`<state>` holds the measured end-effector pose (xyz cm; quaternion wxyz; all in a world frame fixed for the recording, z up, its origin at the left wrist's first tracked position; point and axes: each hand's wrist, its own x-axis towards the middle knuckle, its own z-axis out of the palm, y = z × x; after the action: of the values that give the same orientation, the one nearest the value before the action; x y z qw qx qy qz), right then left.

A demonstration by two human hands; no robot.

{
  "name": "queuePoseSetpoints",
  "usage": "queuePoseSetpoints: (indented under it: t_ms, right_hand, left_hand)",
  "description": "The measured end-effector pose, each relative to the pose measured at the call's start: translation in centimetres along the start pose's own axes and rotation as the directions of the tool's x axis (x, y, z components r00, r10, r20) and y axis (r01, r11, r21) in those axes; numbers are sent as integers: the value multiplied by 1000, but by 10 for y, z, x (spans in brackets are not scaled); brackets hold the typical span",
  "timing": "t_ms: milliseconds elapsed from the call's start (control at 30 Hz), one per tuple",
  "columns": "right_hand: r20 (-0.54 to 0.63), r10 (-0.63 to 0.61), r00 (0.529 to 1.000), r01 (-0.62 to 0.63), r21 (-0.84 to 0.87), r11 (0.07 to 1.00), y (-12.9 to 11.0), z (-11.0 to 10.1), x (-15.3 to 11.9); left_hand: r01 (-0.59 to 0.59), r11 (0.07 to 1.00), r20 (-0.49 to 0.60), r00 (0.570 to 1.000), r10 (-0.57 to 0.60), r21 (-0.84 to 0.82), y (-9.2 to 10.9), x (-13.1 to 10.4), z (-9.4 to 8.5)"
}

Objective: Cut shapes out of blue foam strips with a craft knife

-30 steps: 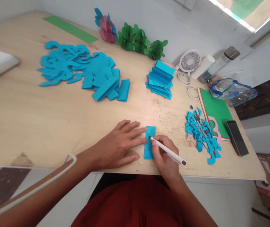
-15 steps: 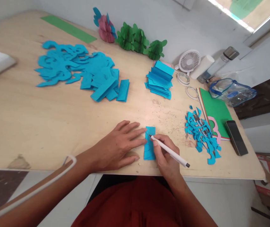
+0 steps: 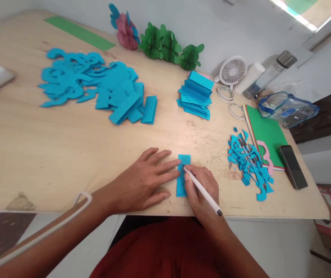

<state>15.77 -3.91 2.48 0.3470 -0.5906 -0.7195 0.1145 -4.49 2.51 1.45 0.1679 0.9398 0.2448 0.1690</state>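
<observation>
The table (image 3: 67, 148) ends just below the left hand (image 3: 146, 179) and right hand (image 3: 206, 183), at six o'clock; it spreads open at nine to ten o'clock of the left; blue scraps (image 3: 245, 158) lie at two o'clock of the right; the blue strip (image 3: 181, 187) lies between the hands, the left's flat, spread fingers touching its edge; the right grips a white pen (image 3: 203, 191), tip at the strip.
</observation>
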Motion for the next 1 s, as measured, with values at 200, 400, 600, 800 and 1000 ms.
queuePoseSetpoints:
  t_ms: [200, 400, 600, 800, 1000]
  right_hand:
    - [7, 152, 988, -151, 197, 969, 1, -2, 0]
    - [60, 270, 961, -276, 281, 919, 2, 4, 2]
    - [79, 296, 952, -307, 272, 912, 2, 6, 4]
    - [62, 283, 957, -289, 222, 931, 0, 4, 7]
    - [78, 341, 937, -349, 290, 891, 3, 4, 2]
  left_hand:
    - [7, 1000, -19, 1000, -7, 3, 0, 0, 0]
    - [6, 1000, -39, 999, -6, 8, -1, -2, 3]
    - [19, 1000, -53, 998, -20, -18, 0, -1, 3]
    - [27, 999, -50, 998, -29, -25, 1, 0, 2]
    - [32, 999, -33, 999, -32, -14, 0, -1, 2]
